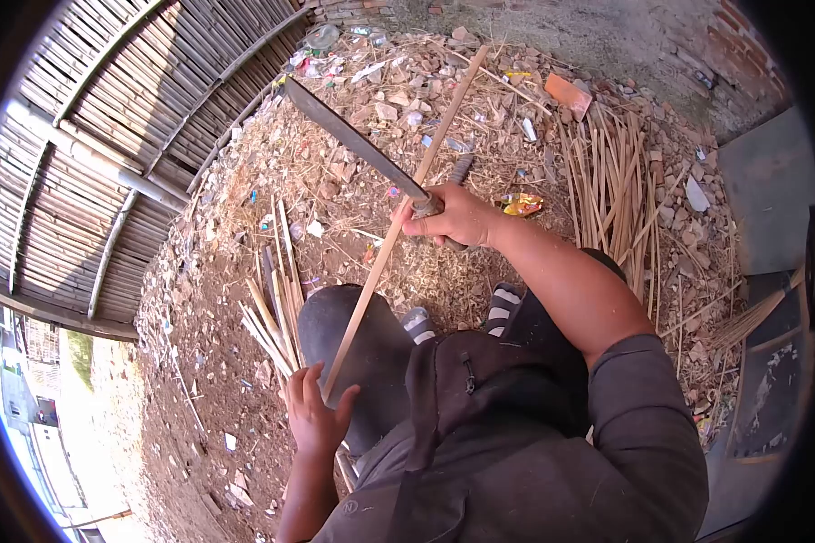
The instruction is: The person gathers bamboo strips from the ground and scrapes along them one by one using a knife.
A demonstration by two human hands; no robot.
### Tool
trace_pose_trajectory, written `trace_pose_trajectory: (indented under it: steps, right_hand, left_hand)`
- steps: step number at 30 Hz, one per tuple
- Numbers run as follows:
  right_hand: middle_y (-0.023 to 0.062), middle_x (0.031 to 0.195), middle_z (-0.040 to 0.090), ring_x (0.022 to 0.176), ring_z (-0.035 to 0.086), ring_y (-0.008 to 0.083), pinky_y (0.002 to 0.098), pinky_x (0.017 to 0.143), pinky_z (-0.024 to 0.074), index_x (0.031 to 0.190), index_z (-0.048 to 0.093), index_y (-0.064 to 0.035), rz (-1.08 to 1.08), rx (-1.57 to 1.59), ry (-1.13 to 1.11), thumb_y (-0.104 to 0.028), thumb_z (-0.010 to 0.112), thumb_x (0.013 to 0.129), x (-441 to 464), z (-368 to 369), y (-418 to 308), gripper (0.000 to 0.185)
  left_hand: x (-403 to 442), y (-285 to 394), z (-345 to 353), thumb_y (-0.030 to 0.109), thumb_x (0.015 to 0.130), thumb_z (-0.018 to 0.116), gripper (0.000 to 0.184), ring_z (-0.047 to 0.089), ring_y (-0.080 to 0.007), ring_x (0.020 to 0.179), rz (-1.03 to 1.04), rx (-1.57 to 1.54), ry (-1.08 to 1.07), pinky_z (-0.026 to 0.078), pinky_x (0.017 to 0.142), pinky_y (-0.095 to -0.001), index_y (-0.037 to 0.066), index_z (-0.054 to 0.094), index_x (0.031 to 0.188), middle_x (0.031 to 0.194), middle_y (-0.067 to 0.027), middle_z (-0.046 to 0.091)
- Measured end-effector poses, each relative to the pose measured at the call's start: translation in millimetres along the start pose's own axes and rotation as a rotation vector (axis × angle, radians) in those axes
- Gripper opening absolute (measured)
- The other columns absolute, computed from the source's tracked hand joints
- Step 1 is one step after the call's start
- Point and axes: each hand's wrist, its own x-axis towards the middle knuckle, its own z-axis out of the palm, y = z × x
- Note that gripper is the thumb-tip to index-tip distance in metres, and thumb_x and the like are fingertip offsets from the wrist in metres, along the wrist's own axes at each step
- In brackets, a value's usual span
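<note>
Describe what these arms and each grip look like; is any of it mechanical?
No, they are human. The left grip and right grip wear no gloves, and I see no watch or bracelet. The right forearm is bare below a plain, dark grey sleeve; the left sleeve is hard to make out.

You wear a charcoal-grey top (489,489) with a short, loose sleeve (647,398) and a small round pale logo (350,508). Your trousers (353,339) are dark, and your footwear (501,313) has pale bands across dark material.
</note>
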Motion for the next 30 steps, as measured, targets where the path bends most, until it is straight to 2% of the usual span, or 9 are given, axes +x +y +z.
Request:
trace_pose_trajectory:
  steps: [2,5,6,11,15,18,24,27,30]
  right_hand:
    - [-0.0004,0.084,0.066,0.063,0.057,0.0063,0.0251,0.058,0.0462,0.107,0.071,-0.0072,-0.014,-0.038,-0.027,-0.025,0.080,0.088,0,3,1,0.028]
    - [-0.0004,0.086,0.067,0.070,0.059,0.0070,0.0261,0.063,0.0478,0.108,0.071,-0.0076,-0.068,-0.222,-0.046,-0.024,0.080,0.088,1,-6,13,0.028]
    - [-0.0009,0.081,0.066,0.069,0.058,0.0090,0.0289,0.064,0.0448,0.105,0.074,-0.0093,-0.065,-0.211,-0.024,-0.031,0.082,0.084,-2,-5,11,0.031]
    - [-0.0007,0.086,0.067,0.073,0.059,0.0076,0.0277,0.066,0.0472,0.110,0.072,-0.0091,-0.036,-0.174,-0.052,-0.027,0.081,0.086,-2,-2,6,0.031]
    - [0.0008,0.090,0.069,0.074,0.061,0.0087,0.0300,0.067,0.0491,0.112,0.071,-0.0088,0.001,-0.104,-0.078,-0.024,0.081,0.086,-2,1,-1,0.032]
    - [0.0061,0.090,0.070,0.074,0.062,0.0129,0.0339,0.070,0.0506,0.112,0.070,-0.0066,-0.135,-0.428,0.048,-0.031,0.081,0.085,-2,-5,10,0.038]
    - [0.0174,0.088,0.068,0.082,0.068,0.0311,0.0425,0.075,0.0513,0.108,0.067,-0.0017,-0.110,-0.827,-0.032,-0.058,0.083,0.072,-8,-16,12,0.068]
    - [0.0191,0.087,0.067,0.084,0.068,0.0363,0.0453,0.075,0.0512,0.106,0.067,-0.0004,-0.181,-0.787,-0.104,-0.061,0.084,0.068,-9,4,26,0.073]
    - [0.0158,0.082,0.068,0.081,0.068,0.0375,0.0494,0.071,0.0516,0.095,0.066,-0.0082,-0.013,-0.984,-0.164,-0.045,0.082,0.072,-5,14,23,0.046]
  left_hand:
    - [11,15,-1,0.022,0.086,0.075,0.036,0.063,-0.0405,0.096,-0.009,-0.061,-0.064,0.052,0.081,-0.0475,0.006,0.063,0.115,0.106,-0.0182,0.061]
    - [9,0,9,0.022,0.088,0.073,0.030,0.063,-0.0416,0.094,-0.022,-0.023,-0.033,0.052,0.079,-0.0480,0.005,0.062,0.110,0.104,-0.0192,0.061]
    - [9,-1,10,0.021,0.089,0.071,0.028,0.063,-0.0418,0.094,-0.010,-0.026,-0.007,0.052,0.078,-0.0483,0.004,0.062,0.109,0.104,-0.0195,0.061]
    - [9,13,10,0.013,0.091,0.064,0.018,0.062,-0.0433,0.091,0.010,0.050,0.054,0.052,0.076,-0.0503,0.002,0.059,0.105,0.102,-0.0212,0.061]
    - [6,-1,16,0.015,0.094,0.060,0.016,0.062,-0.0444,0.088,-0.034,0.035,0.017,0.051,0.074,-0.0517,0.001,0.058,0.103,0.101,-0.0226,0.062]
    - [5,-6,15,0.018,0.097,0.057,0.018,0.063,-0.0455,0.083,-0.077,0.019,0.017,0.051,0.070,-0.0530,0.001,0.057,0.101,0.097,-0.0237,0.064]
    - [2,1,3,0.026,0.101,0.054,0.024,0.065,-0.0475,0.073,-0.198,-0.020,-0.115,0.050,0.064,-0.0562,0.002,0.058,0.099,0.079,-0.0251,0.067]
    - [0,-2,5,0.029,0.101,0.053,0.027,0.065,-0.0477,0.073,-0.250,-0.024,-0.173,0.050,0.064,-0.0567,0.003,0.057,0.097,0.076,-0.0262,0.066]
    - [0,-5,9,0.030,0.101,0.053,0.027,0.066,-0.0482,0.075,-0.272,-0.013,-0.203,0.050,0.066,-0.0571,0.003,0.057,0.097,0.077,-0.0274,0.066]
